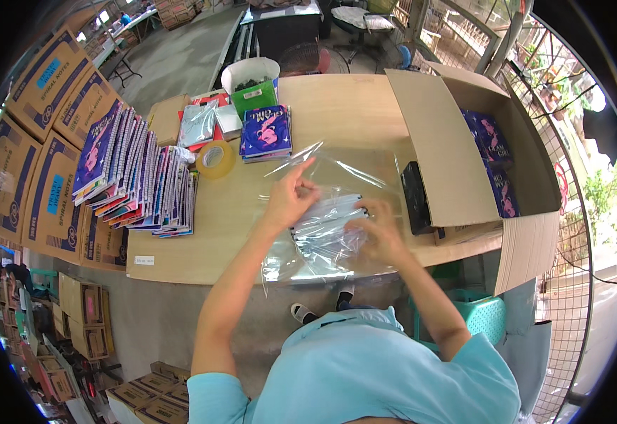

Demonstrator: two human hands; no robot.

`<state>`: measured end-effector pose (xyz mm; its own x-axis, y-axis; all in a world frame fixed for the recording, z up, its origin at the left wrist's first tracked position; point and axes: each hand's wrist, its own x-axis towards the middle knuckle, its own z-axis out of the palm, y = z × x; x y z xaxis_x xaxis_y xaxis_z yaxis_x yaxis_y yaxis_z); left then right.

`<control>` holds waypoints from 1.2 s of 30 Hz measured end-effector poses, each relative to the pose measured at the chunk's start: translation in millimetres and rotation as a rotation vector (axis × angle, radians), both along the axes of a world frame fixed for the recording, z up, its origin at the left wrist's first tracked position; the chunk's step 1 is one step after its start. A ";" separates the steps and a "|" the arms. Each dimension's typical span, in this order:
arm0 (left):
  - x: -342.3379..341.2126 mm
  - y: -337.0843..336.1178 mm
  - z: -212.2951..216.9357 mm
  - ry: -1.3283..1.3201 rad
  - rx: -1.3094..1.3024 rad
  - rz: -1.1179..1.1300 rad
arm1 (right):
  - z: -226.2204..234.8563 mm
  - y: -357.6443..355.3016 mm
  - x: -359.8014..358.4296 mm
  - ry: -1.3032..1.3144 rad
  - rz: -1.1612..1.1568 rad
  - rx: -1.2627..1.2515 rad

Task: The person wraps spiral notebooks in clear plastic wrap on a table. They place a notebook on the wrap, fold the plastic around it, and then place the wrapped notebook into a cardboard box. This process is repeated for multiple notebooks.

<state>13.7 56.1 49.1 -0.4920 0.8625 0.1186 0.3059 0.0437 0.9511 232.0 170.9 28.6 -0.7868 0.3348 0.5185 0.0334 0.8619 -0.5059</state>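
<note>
A sheet of clear plastic film (pixel 361 168) lies loosely over and around a whitish bundle (pixel 333 212) near the front middle of the table. Glare hides what kind of thing the bundle is; small dark bits show at its ends. My left hand (pixel 293 198) is at the bundle's far left side, index finger stretched out and the others partly bent, with no firm grip visible. Over the bundle's right side is my right hand (pixel 380 232), bent toward the film. Motion smears its fingers, so any hold on the film is unclear.
Stacked spiral notebooks (pixel 139 177) stand at the left beside cartons (pixel 50 81). A tape roll (pixel 216 159), a purple notebook pile (pixel 266 133) and a white bin (pixel 250 72) are farther back. At the right, an open carton (pixel 450 141) holds purple notebooks; a black object (pixel 416 198) adjoins it.
</note>
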 end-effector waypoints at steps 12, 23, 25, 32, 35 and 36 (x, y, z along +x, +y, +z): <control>26.8 -39.6 19.7 -0.126 0.392 0.184 | 52.8 -8.7 -24.0 0.261 0.227 -0.549; 69.1 -54.0 -29.3 0.710 -0.058 0.265 | -35.5 21.9 -16.0 0.082 0.093 -0.586; 54.6 -54.0 -44.4 0.558 -0.078 0.244 | -52.0 31.0 -30.9 0.183 0.119 -0.817; 39.0 -38.8 -52.0 0.031 0.044 0.315 | -56.4 39.2 -45.5 0.089 0.005 -0.926; 22.5 -34.0 -68.4 -0.440 0.072 0.307 | -49.2 38.9 -53.7 0.051 0.005 -1.198; 17.0 -31.0 -72.1 -0.618 0.077 0.282 | -47.7 44.1 -57.1 0.025 0.029 -1.283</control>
<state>30.7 25.2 -23.1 -0.6937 0.6917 -0.2010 -0.3078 -0.0324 0.9509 174.9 215.0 -19.1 -0.7970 0.5859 -0.1468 0.0017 -0.2408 -0.9706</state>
